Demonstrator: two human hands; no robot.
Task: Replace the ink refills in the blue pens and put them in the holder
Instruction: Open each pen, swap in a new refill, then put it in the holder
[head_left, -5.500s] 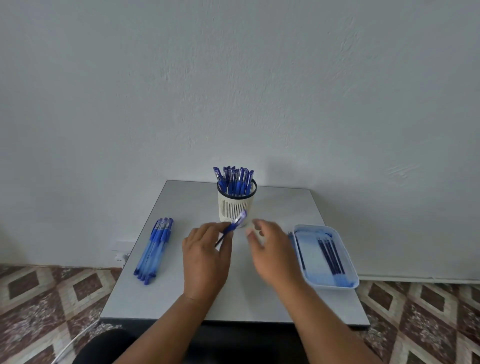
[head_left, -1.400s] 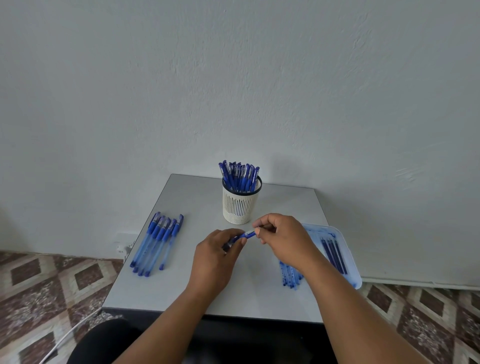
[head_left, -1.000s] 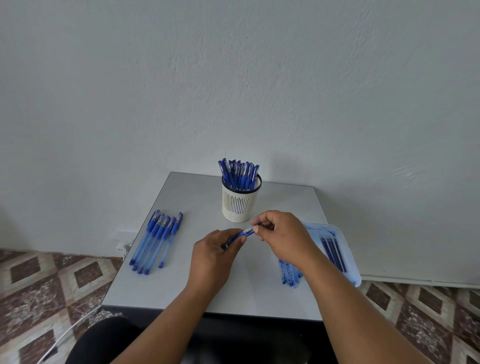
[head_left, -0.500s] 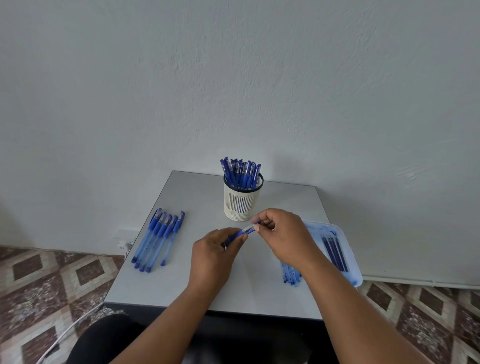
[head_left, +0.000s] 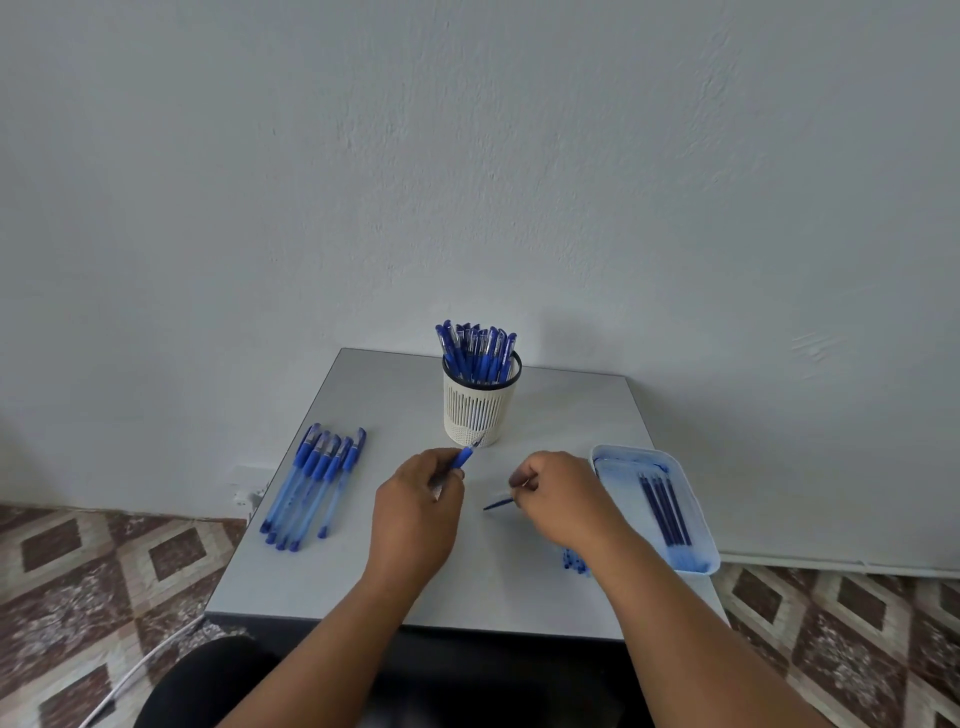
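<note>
left hand (head_left: 415, 499) grips the pen barrel (head_left: 464, 457), tip end angled up-right toward the holder (head_left: 480, 402). right hand (head_left: 558, 496) pinches the pulled refill (head_left: 497, 503), roughly level, pointing left. fresh refills (head_left: 666, 512) lie lengthwise in the tray (head_left: 698, 564), right hand nearer.

A big plain wall (head_left: 467, 156) is filling most of the view, pale and a little bumpy. A small grey table (head_left: 561, 415) is standing right against it. The floor (head_left: 78, 561) is showing brown and cream diamond tiles on both sides of the table. A white cord (head_left: 130, 680) is lying on the floor.
</note>
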